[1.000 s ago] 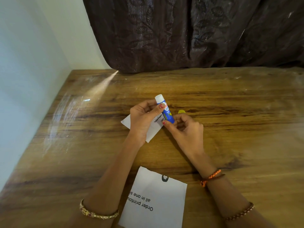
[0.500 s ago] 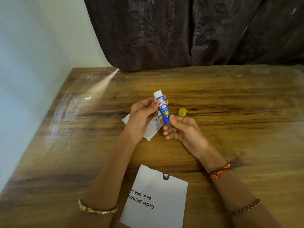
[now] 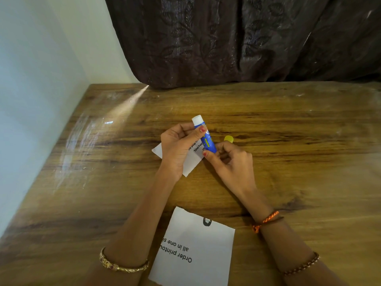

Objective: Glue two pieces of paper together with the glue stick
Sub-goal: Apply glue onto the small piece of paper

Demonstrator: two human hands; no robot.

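Surface: wood grain, glossy, streaked with glare. Glue stick: smooth blue plastic, white end. Paper pieces: matt white, printed. Curtain: dark cloth, embossed leaves.

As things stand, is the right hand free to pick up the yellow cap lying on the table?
Probably not yet. The right hand pinches the bottom end of the glue stick, which the left hand also holds. The yellow cap lies uncovered just beyond its fingers, so it looks reachable once that hand lets go.
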